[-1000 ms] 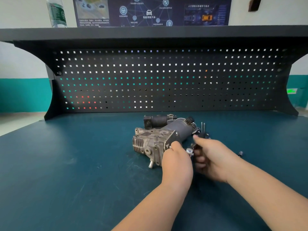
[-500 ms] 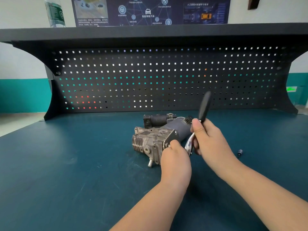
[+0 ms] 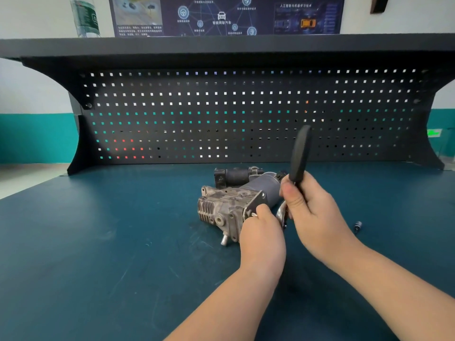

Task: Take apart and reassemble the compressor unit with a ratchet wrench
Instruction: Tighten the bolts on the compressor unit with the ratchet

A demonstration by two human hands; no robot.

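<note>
The compressor unit (image 3: 229, 205), a grey cast-metal block with a dark cylindrical motor behind it, lies on the blue-green bench top (image 3: 98, 242). My left hand (image 3: 262, 232) pinches a small bolt at the unit's near right flange. My right hand (image 3: 312, 212) grips the ratchet wrench (image 3: 299, 158) by its black handle, which points up and away. The wrench's chrome head hangs below my fingers, just right of the left hand.
A small loose socket or bolt (image 3: 357, 227) lies on the bench to the right of my right hand. A black pegboard back panel (image 3: 221, 114) with a shelf stands behind the bench. A water bottle (image 3: 85, 16) sits on the shelf at the left.
My right hand has swung the wrench handle from lying low near the bench to pointing upward. The left hand has stayed at the flange.
</note>
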